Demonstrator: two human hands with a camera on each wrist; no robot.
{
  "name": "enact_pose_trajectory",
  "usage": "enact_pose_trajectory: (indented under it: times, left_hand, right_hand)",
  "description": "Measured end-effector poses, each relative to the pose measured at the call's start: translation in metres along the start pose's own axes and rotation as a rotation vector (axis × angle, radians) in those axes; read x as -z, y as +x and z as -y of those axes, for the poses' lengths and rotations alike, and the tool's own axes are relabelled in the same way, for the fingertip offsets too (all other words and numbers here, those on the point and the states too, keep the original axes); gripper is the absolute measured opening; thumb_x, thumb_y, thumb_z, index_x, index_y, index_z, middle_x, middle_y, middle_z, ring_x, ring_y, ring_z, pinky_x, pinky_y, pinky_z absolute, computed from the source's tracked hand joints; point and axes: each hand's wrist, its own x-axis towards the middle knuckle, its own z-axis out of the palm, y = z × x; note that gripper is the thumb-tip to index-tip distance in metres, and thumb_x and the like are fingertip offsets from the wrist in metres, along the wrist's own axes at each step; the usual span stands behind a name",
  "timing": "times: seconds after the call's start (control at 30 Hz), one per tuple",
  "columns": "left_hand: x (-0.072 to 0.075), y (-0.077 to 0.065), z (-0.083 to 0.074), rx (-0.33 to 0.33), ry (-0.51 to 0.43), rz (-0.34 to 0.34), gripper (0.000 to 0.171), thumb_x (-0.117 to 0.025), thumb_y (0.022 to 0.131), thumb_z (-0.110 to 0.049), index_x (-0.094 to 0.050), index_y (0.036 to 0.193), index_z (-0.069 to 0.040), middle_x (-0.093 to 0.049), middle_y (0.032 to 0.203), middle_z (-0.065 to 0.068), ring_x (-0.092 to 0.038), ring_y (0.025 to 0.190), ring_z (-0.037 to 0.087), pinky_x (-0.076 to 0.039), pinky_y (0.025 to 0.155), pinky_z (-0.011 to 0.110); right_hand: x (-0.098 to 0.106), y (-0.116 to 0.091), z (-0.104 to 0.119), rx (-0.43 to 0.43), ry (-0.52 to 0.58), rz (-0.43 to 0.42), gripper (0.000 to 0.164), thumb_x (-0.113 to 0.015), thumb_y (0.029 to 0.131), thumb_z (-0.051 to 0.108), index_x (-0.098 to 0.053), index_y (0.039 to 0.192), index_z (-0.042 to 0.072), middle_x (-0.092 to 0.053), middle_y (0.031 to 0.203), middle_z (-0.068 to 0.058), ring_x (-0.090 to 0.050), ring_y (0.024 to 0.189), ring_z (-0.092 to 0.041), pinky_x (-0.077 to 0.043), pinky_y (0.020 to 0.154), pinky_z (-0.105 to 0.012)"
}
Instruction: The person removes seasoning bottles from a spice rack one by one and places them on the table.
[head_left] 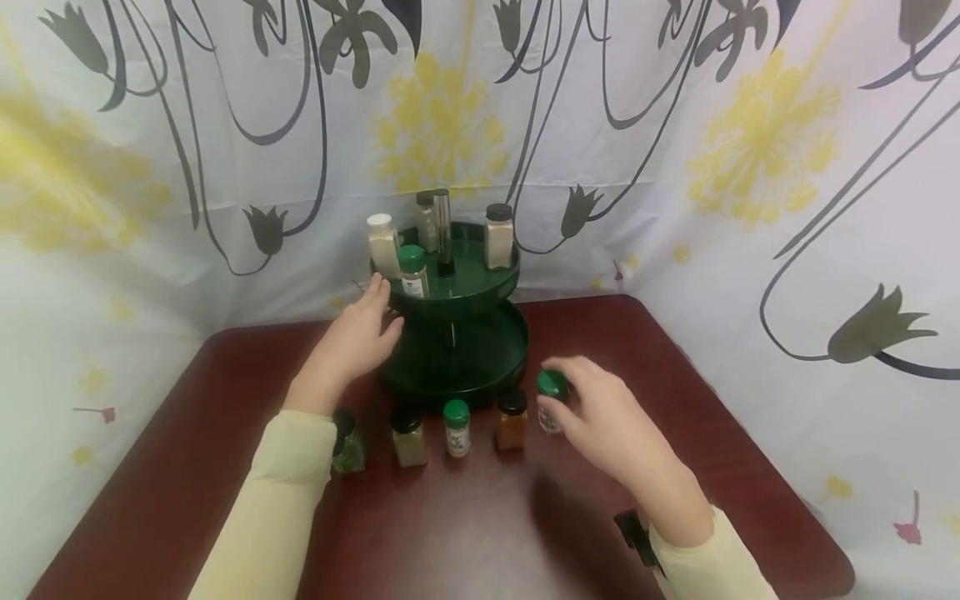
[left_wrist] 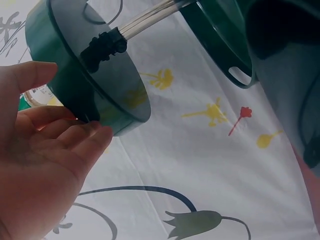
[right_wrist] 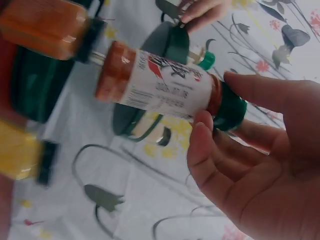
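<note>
My right hand [head_left: 603,417] grips a spice jar [right_wrist: 167,85] by its green cap, thumb and fingers around it. The jar has a white label and red-brown contents; in the right wrist view its base points left. My left hand [head_left: 352,333] is at the left side of a two-tier dark green rack [head_left: 457,304], its fingers nearly straight. In the left wrist view the fingertips rest against the wall of the upper tray [left_wrist: 55,50]. On that tier stand a white-capped jar [head_left: 384,246], a green-capped jar [head_left: 413,272] and two black-capped jars, around a clear center post [head_left: 443,229].
Before the rack's lower tray [head_left: 453,387] stands a row: a jar of green flakes [head_left: 348,450], a pale yellow jar [head_left: 409,442], a green-capped jar [head_left: 457,433] and an orange jar [head_left: 512,425]. Patterned curtains [head_left: 300,167] surround the dark red table [head_left: 630,333].
</note>
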Motion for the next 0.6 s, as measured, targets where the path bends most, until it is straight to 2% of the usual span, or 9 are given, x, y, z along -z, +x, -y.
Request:
enact_pose_trajectory:
  times: [0.17, 0.3, 0.47, 0.6]
  left_hand:
    - [0.004, 0.002, -0.001, 0.008, 0.022, 0.013, 0.070, -0.048, 0.100, -0.033, -0.017, 0.152, 0.003, -0.007, 0.159, 0.017, -0.018, 0.141, 0.034, -0.024, 0.112, 0.051]
    - [0.005, 0.004, -0.002, -0.004, 0.026, 0.009, 0.070, -0.048, 0.100, -0.032, -0.018, 0.152, 0.003, -0.008, 0.158, 0.018, -0.019, 0.141, 0.033, -0.024, 0.112, 0.051]
    - [0.003, 0.004, -0.002, -0.005, 0.027, 0.022, 0.070, -0.047, 0.100, -0.033, -0.017, 0.152, 0.003, -0.008, 0.158, 0.018, -0.017, 0.141, 0.033, -0.023, 0.112, 0.051]
    - [0.001, 0.001, -0.001, -0.005, 0.023, 0.018, 0.070, -0.047, 0.101, -0.033, -0.016, 0.152, 0.003, -0.007, 0.159, 0.018, -0.017, 0.141, 0.034, -0.023, 0.112, 0.051]
  right_hand:
    - [-0.005, -0.029, -0.023, -0.121, -0.047, 0.071, 0.041, -0.073, 0.085, 0.023, -0.060, 0.122, 0.011, -0.059, 0.095, 0.002, -0.053, 0.073, -0.013, -0.048, 0.062, -0.030]
    - [-0.012, -0.044, -0.042, -0.187, -0.068, 0.082, 0.042, -0.074, 0.084, 0.019, -0.060, 0.122, 0.008, -0.061, 0.095, -0.001, -0.054, 0.077, -0.015, -0.049, 0.064, -0.033]
    - [-0.031, -0.057, -0.062, -0.193, -0.129, 0.068, 0.036, -0.073, 0.083, 0.012, -0.060, 0.116, 0.007, -0.061, 0.095, -0.003, -0.058, 0.083, -0.017, -0.054, 0.068, -0.038]
    - [-0.039, -0.062, -0.067, -0.179, -0.150, 0.033, 0.035, -0.073, 0.083, 0.010, -0.058, 0.114, 0.004, -0.061, 0.095, -0.006, -0.059, 0.082, -0.019, -0.055, 0.066, -0.040]
